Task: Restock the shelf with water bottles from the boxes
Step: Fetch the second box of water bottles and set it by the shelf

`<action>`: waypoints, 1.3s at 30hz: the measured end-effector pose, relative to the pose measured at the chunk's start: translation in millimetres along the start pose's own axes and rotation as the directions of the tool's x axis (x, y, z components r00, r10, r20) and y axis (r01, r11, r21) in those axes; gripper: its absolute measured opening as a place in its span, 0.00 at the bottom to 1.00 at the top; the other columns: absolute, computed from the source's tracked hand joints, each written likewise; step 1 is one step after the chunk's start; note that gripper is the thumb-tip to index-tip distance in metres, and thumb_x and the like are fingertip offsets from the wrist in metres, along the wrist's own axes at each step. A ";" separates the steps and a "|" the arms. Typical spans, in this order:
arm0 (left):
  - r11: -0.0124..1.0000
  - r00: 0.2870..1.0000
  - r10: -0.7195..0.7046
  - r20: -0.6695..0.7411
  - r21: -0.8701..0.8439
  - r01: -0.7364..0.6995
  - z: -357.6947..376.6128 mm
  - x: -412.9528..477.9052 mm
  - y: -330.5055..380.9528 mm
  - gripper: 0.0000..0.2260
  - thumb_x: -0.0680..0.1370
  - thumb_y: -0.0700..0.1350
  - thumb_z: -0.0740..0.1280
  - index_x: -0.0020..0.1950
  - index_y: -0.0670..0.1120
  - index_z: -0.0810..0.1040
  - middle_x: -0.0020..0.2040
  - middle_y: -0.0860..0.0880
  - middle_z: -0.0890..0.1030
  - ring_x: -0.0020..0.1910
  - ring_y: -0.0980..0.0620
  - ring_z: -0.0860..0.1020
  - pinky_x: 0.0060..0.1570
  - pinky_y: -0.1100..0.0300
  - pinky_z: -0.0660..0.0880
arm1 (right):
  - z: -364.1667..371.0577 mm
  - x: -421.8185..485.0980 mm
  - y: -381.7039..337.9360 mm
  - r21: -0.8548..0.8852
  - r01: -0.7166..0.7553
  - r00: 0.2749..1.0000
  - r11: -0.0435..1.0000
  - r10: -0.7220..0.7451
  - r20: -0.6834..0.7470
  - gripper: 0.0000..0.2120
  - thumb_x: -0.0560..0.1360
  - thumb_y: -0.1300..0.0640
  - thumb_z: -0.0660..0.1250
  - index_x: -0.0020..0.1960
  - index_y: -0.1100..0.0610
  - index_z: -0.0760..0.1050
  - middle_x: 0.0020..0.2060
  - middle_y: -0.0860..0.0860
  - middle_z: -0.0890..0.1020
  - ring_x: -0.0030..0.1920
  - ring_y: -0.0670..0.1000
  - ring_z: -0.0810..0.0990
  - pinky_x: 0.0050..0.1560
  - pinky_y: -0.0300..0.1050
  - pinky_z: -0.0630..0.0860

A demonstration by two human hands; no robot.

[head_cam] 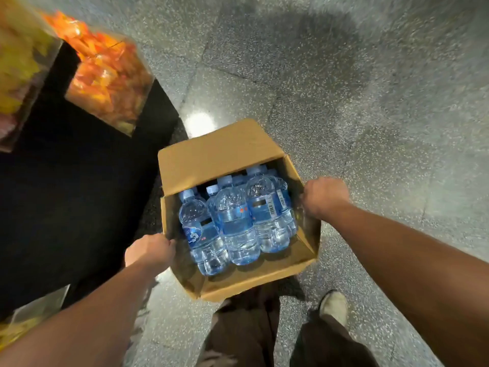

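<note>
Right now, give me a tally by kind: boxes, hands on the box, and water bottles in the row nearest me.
Cardboard box: 1
Hands gripping its rim: 2 (left hand, right hand)
Front-row water bottles: 3
Total: 6
More bottles stand behind, partly hidden, so they are not counted.

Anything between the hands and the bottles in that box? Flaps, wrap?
Nothing visible. The box is open on top, and its far flap is raised behind the water bottles, whose caps show uncovered. But the left hand and right hand each grip a side wall of the box, so neither is free.
</note>
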State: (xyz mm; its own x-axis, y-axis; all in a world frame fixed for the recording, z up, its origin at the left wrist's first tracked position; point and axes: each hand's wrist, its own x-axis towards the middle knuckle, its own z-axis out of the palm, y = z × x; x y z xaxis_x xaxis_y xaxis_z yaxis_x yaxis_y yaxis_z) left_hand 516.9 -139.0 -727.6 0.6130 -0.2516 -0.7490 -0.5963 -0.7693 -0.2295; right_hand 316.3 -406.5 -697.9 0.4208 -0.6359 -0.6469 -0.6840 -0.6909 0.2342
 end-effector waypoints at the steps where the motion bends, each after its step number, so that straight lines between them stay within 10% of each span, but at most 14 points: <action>1: 0.999 0.999 0.033 -0.026 0.031 -0.032 -5.0 -3.5 8.7 0.20 0.81 0.56 0.54 0.51 0.46 0.80 0.48 0.47 0.81 0.50 0.45 0.80 0.44 0.58 0.74 | 8.3 -6.0 12.0 0.005 -0.026 1.000 1.000 0.026 0.005 0.14 0.80 0.50 0.58 0.57 0.57 0.77 0.51 0.53 0.81 0.50 0.54 0.81 0.43 0.44 0.75; 6: 0.972 0.982 0.182 -0.041 0.160 -0.173 -24.9 -16.2 63.8 0.21 0.80 0.57 0.52 0.41 0.47 0.79 0.37 0.51 0.79 0.38 0.50 0.79 0.39 0.60 0.76 | 60.3 -36.5 72.8 0.190 -0.229 0.971 0.955 0.212 0.110 0.13 0.79 0.51 0.60 0.56 0.54 0.79 0.48 0.52 0.82 0.44 0.54 0.79 0.39 0.41 0.71; 10: 0.918 0.954 0.291 -0.075 0.303 -0.257 -34.2 -38.6 126.5 0.24 0.80 0.60 0.51 0.48 0.47 0.82 0.43 0.49 0.81 0.44 0.47 0.80 0.43 0.59 0.76 | 99.1 -77.1 130.2 0.293 -0.295 0.953 0.909 0.258 0.159 0.14 0.80 0.55 0.56 0.61 0.55 0.76 0.57 0.53 0.79 0.56 0.55 0.79 0.47 0.45 0.74; 24: 0.552 0.814 0.581 0.002 0.734 -0.396 5.3 -204.3 415.4 0.21 0.81 0.59 0.52 0.56 0.49 0.79 0.54 0.48 0.80 0.54 0.48 0.78 0.51 0.56 0.75 | 302.5 -249.3 330.6 0.553 -0.567 0.822 0.611 0.470 0.322 0.14 0.76 0.56 0.59 0.58 0.54 0.78 0.53 0.52 0.82 0.54 0.56 0.80 0.43 0.45 0.71; 34: 0.244 0.638 0.753 0.160 0.832 -0.497 71.3 -310.6 614.8 0.20 0.81 0.58 0.53 0.59 0.49 0.79 0.58 0.47 0.80 0.58 0.45 0.78 0.54 0.56 0.74 | 398.6 -361.2 438.6 0.531 -0.811 0.561 0.245 0.583 0.588 0.13 0.77 0.58 0.57 0.47 0.56 0.80 0.43 0.51 0.82 0.42 0.55 0.80 0.40 0.46 0.75; 39: 0.093 0.541 0.804 0.247 0.847 -0.524 101.0 -367.2 711.9 0.18 0.81 0.56 0.55 0.58 0.48 0.79 0.59 0.46 0.80 0.58 0.44 0.78 0.54 0.56 0.73 | 440.5 -406.0 478.6 0.493 -0.867 0.383 -0.070 0.538 0.751 0.07 0.77 0.59 0.61 0.42 0.55 0.76 0.38 0.50 0.77 0.52 0.55 0.81 0.46 0.46 0.77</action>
State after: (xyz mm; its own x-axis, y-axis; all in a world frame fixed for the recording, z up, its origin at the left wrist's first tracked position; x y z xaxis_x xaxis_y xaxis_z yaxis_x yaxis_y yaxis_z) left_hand -185.0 -535.0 -678.7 -0.2753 -0.6094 -0.7435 -0.8151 0.5580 -0.1555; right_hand -444.4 -327.5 -642.8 -0.6543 -0.3572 -0.6665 -0.6106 0.7696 0.1869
